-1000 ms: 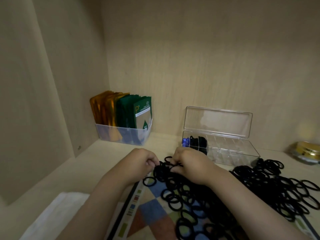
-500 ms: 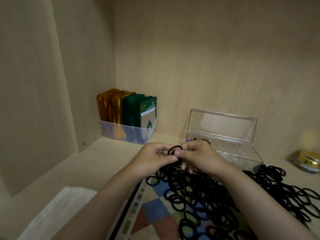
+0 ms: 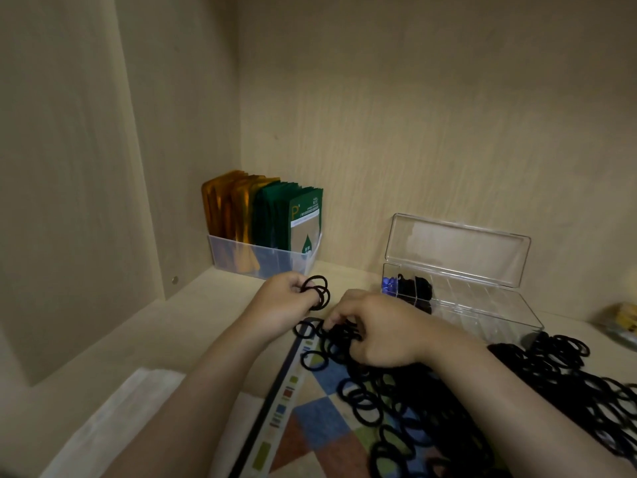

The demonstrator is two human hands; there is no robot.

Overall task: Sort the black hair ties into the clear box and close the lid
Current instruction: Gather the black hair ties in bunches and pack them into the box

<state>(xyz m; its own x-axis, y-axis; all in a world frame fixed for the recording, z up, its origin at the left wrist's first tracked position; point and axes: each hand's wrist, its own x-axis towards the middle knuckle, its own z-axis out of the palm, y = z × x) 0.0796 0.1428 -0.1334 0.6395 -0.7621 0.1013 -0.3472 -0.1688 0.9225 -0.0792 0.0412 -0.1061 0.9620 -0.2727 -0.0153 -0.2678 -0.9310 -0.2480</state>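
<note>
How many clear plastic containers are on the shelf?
2. A bin holding packets stands in the back left corner; a box, lid up, sits right of it. A blurred item at the right edge may be another.

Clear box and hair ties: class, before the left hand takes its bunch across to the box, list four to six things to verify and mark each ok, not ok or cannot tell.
1. Lid open: ok, it stands upright behind the clear box.
2. Bunch secure: ok, the left hand holds several loops in its fingers.
3. Free compartment: ok, those to the right of the dark-filled end look empty.
4. Path clear: not ok, the right hand sits between the left hand and the box, with its fingers curled into the pile.
5. Bunch count: cannot tell, the loops overlap.
</note>
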